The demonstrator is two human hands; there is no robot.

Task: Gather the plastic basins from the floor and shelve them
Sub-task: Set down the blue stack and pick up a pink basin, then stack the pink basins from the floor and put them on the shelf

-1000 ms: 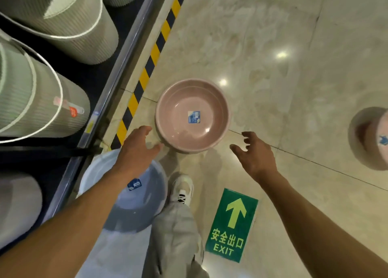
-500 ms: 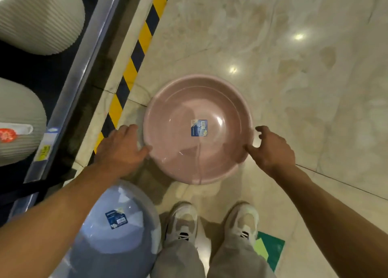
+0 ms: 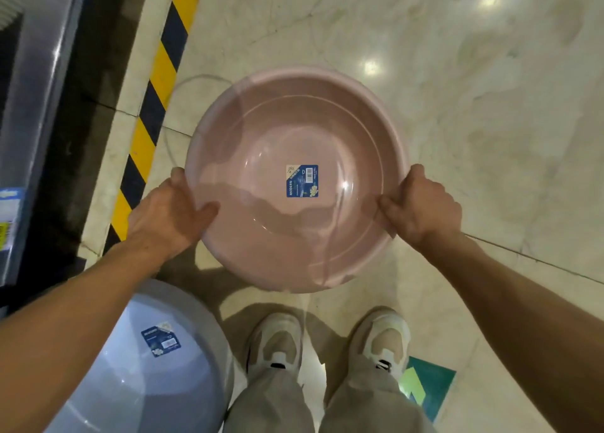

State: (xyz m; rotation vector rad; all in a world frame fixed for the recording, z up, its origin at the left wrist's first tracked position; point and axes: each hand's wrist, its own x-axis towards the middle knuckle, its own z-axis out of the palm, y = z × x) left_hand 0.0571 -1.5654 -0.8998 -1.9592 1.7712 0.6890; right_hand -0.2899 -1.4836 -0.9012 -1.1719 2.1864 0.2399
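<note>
A round pink plastic basin (image 3: 277,131) with a blue label in its bottom fills the middle of the head view, mouth up, over the marble floor. My left hand (image 3: 170,210) grips its left rim, thumb inside the bowl. My right hand (image 3: 421,207) is closed on its right rim. A light blue basin (image 3: 147,377) with its own blue label sits on the floor at the lower left, partly hidden by my left forearm.
A metal shelf edge (image 3: 36,105) with price tags runs along the left. Yellow and black hazard tape (image 3: 157,82) marks the floor beside it. My two shoes (image 3: 327,341) stand below the pink basin, and a green exit sign (image 3: 428,390) lies by the right shoe.
Both hands reached in and closed on the pink basin's opposite rims. The basin now looks larger and closer, and the view has tipped further down toward my feet.
</note>
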